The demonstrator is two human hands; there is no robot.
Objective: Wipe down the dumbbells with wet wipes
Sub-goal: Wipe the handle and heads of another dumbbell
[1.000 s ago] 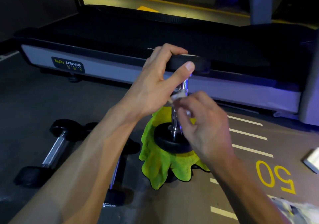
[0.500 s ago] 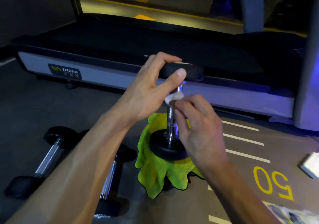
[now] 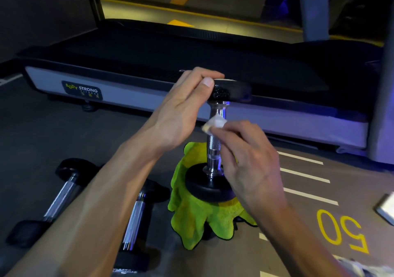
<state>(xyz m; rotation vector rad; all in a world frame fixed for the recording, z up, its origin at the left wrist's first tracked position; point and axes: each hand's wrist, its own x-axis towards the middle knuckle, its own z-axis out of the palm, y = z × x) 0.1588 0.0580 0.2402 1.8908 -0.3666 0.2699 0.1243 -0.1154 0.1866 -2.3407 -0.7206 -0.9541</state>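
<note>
At about eight o'clock two dumbbells lay on the dark floor (image 3: 32, 140): the far-left dumbbell (image 3: 57, 200) slanted toward ten o'clock, and just beside it a second dumbbell (image 3: 136, 219), partly behind the left forearm. The left hand (image 3: 183, 114) gripped the top head of an upright dumbbell (image 3: 215, 148) near the centre, thumb and fingers curled over its rim. That dumbbell stood on end on a lime-green cloth (image 3: 198, 221) draped over something hidden beneath it. The right hand (image 3: 247, 159) pinched a small wad of white wet wipe (image 3: 215, 123) against the upper chrome handle. A treadmill (image 3: 136, 104) stretched across twelve o'clock. At four o'clock a yellow "50" (image 3: 341, 232) was painted on the floor, with a pale flat object (image 3: 386, 208) at the right edge. No container was visible.
</note>
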